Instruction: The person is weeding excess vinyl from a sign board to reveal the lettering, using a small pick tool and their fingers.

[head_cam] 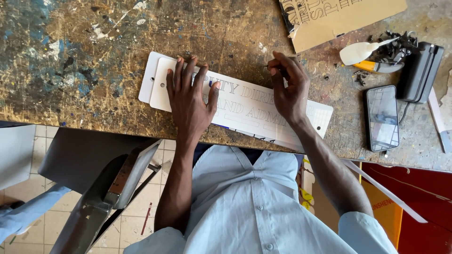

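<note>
A long white sign plate (245,106) with outlined lettering lies on the paint-stained wooden workbench (84,56), stacked on a second white plate that shows at its left end. My left hand (188,96) lies flat on the left part of the plate, fingers spread, pressing it down. My right hand (288,87) rests on the plate's upper edge near the middle, fingers curled and pinched around a thin tool or small item that is mostly hidden.
A dark phone (382,117) lies at the right, beside a black case (419,70), a white glue bottle (360,51) and an orange-handled tool (372,66). A lettered cardboard piece (339,19) sits at the back. A metal frame (113,188) stands below the bench edge.
</note>
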